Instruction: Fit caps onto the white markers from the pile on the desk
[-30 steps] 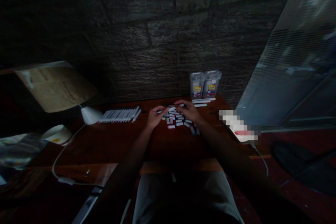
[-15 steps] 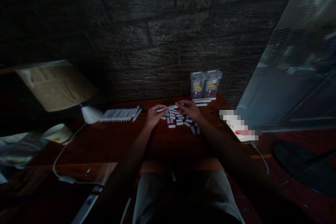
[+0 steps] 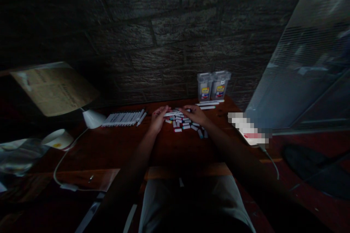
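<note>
A white marker [image 3: 172, 114] is held above the table between the two hands, just over the far left part of a heap of short marker caps [image 3: 186, 126]. Its long axis runs left to right across the person's front, roughly along the wall, with the right end slightly higher in view; which end bears the tip cannot be told. The left hand [image 3: 158, 119] is closed on its left end, thumb along the barrel. The right hand [image 3: 196, 114] has bent fingers at its right end, but whether they grip it is too dark to tell.

The caps lie at mixed angles, some with coloured ends. Left of the left hand, a row of white markers [image 3: 123, 118] lies side by side, slanting away to the right. Beyond the right hand, loose markers [image 3: 206, 107] lie crosswise before two clear plastic boxes [image 3: 205, 82], which stand upright near the brick wall [image 3: 169, 58]. A table lamp [image 3: 56, 89] and a paper cup [image 3: 57, 139] stand far left on the wooden table [image 3: 117, 147].
</note>
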The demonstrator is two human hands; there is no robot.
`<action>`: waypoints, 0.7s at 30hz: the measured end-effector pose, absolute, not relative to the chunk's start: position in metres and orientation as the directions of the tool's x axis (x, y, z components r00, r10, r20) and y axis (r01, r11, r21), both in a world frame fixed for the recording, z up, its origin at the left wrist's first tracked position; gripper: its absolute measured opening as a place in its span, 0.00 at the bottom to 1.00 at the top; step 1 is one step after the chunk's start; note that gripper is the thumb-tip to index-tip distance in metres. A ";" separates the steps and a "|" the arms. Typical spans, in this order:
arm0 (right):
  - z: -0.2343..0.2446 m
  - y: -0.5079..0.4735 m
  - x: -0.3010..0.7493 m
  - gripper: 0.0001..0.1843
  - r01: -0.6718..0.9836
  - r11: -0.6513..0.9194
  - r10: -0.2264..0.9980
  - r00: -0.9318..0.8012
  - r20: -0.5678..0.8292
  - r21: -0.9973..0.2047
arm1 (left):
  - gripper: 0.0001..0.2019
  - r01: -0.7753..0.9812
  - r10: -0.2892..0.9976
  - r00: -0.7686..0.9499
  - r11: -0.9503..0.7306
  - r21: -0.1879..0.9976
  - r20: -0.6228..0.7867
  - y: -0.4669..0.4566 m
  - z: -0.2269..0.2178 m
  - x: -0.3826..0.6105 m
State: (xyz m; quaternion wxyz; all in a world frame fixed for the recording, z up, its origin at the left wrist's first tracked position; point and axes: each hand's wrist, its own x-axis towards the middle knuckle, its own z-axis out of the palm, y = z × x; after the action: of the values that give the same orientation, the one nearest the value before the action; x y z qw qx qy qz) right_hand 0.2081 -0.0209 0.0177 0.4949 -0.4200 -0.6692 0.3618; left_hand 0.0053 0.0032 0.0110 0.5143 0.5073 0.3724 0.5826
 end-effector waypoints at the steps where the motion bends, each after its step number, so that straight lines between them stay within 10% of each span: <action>1: 0.016 -0.020 0.207 0.25 0.184 0.410 0.910 -0.158 0.384 -0.894 | 0.27 -0.251 0.983 0.020 -0.171 0.953 0.181 0.004 0.012 0.006; 10: 0.013 -0.021 0.205 0.21 0.127 0.468 0.875 -0.207 0.438 -0.875 | 0.27 -0.098 0.983 0.046 -0.172 0.980 0.177 0.001 0.010 0.005; 21: 0.015 -0.026 0.206 0.34 0.227 0.228 0.947 -0.277 0.162 -0.947 | 0.20 0.039 0.927 0.203 -0.330 0.943 0.316 -0.007 0.013 0.008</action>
State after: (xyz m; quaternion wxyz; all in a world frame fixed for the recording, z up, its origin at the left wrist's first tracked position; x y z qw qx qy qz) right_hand 0.2056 -0.0262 0.0147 0.4102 -0.4397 -0.6677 0.4388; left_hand 0.0083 -0.0071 0.0126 0.4388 0.6396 0.3775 0.5058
